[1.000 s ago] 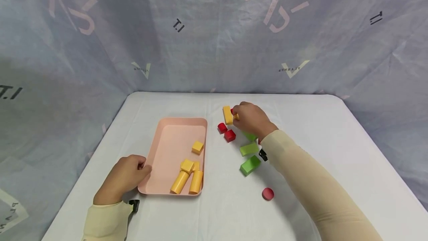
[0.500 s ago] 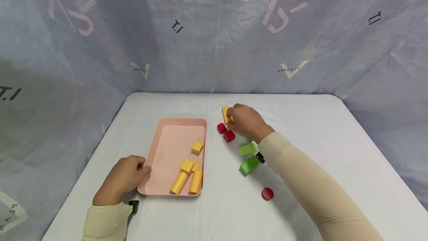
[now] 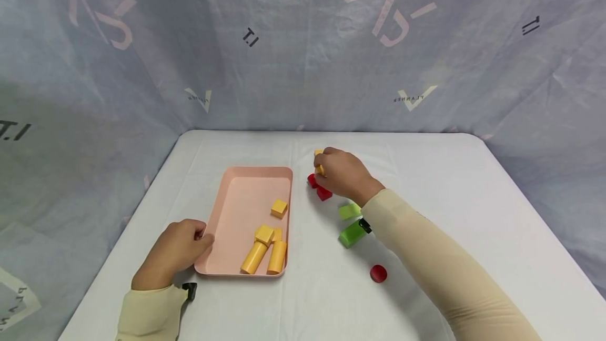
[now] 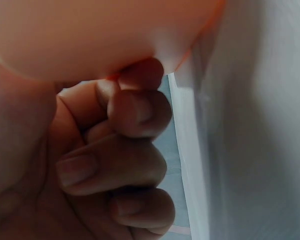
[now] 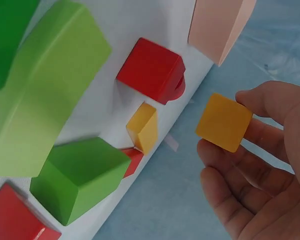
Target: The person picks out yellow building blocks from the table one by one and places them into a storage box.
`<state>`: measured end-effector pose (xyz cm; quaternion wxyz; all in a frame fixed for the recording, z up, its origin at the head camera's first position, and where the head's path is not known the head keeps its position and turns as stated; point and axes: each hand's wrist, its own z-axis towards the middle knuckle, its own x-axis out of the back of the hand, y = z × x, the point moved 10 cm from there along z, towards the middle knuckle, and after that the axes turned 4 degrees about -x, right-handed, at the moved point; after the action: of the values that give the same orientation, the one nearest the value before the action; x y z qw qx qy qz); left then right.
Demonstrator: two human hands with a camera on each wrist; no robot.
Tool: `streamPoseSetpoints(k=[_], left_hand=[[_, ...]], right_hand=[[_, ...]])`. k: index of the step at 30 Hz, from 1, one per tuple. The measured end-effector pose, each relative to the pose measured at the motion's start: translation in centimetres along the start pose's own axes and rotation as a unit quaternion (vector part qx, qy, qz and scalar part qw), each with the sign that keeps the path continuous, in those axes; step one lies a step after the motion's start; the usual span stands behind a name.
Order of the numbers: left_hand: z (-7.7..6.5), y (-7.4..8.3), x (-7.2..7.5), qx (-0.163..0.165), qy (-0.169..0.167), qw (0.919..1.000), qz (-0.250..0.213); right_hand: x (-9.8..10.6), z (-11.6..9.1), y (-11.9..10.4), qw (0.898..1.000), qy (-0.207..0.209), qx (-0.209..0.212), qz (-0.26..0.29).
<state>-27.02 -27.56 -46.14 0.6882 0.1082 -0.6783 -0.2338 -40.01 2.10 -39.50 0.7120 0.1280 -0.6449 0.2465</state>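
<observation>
My left hand grips the left wall of the pink tray, the thumb at the rim and the other fingers curled under it in the left wrist view. Inside the tray lie several yellow blocks, among them a cube and a cylinder. A small yellow block with a square face is pinched between thumb and fingers of my right hand, raised over the table beyond the tray's right side. Behind that hand, a flat yellow block stays on the table, partly hidden in the head view.
Right of the tray are a red cube, a red cylinder, a light green block and a darker green block. A round red piece lies nearer the front. Grey printed cloth hangs behind the white table.
My right hand has moved left with the yellow block, and now overlaps the flat yellow block and the red cube in the head view. The left hand keeps its place on the tray.
</observation>
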Motion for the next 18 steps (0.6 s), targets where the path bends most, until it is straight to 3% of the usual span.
streamPoseSetpoints(k=[10, 18], left_hand=[[0.0, -0.3, -0.2, 0.001, 0.002, 1.0, -0.003], [0.0, -0.4, -0.2, 0.003, 0.002, 1.0, 0.002]], right_hand=[[0.5, -0.3, -2.4, 0.998, 0.021, 0.057, 0.005], [1.0, -0.3, -3.6, 0.996, 0.035, 0.076, 0.014]])
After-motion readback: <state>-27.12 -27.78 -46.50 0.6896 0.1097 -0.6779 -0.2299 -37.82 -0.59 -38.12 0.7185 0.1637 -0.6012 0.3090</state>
